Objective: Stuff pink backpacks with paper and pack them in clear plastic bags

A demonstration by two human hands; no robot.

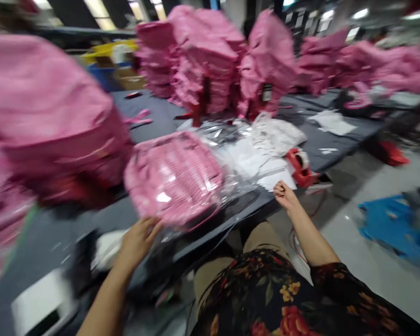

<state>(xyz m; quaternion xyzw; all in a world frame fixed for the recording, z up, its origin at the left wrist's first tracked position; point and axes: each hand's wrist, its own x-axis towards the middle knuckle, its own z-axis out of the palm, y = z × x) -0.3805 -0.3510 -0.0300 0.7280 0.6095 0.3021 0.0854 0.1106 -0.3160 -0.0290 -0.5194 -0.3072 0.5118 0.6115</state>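
A pink backpack in a clear plastic bag (175,179) lies on the dark grey table (161,116) in front of me. My left hand (138,240) grips the near edge of that bagged backpack. My right hand (285,193) is curled at the table's near edge, fingers pinched on the clear plastic by a white sheet (276,179). A red tape dispenser (301,168) sits just beyond my right hand. The picture is smeared by motion.
Tall stacks of pink backpacks (203,60) stand at the back of the table, and a big pink pile (45,116) fills the left. Loose clear bags and white paper (262,140) lie mid-table. A blue crate (392,224) rests on the floor at right.
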